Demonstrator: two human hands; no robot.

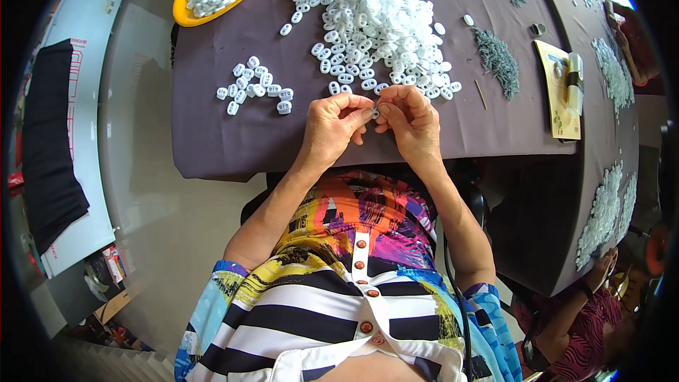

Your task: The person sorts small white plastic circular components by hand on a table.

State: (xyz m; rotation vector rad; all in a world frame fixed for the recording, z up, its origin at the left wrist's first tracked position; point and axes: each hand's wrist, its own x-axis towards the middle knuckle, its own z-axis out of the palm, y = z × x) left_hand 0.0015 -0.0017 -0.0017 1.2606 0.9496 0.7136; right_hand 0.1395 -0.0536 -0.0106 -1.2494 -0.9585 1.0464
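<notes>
Both my hands meet at the table's front edge, over a small white oval plastic piece (pixel 376 113) with a dark hole showing. My left hand (pixel 338 124) pinches it from one side between thumb and fingertips. From the other side, my right hand (pixel 410 124) closes its thumb and forefinger on the same piece. Most of the piece is hidden by the fingertips. Just beyond the hands spreads a large heap of white oval two-hole pieces (pixel 385 14). A smaller group of thicker-looking white pieces (pixel 254 85) lies to the left.
A yellow bowl (pixel 182 15) full of white pieces stands at the far left of the brown-covered table (pixel 212 141). To the right are piles of small grey-green pieces (pixel 498 60), a thin stick (pixel 481 95) and a yellow sheet (pixel 559 124). Other people (pixel 566 332) sit farther right.
</notes>
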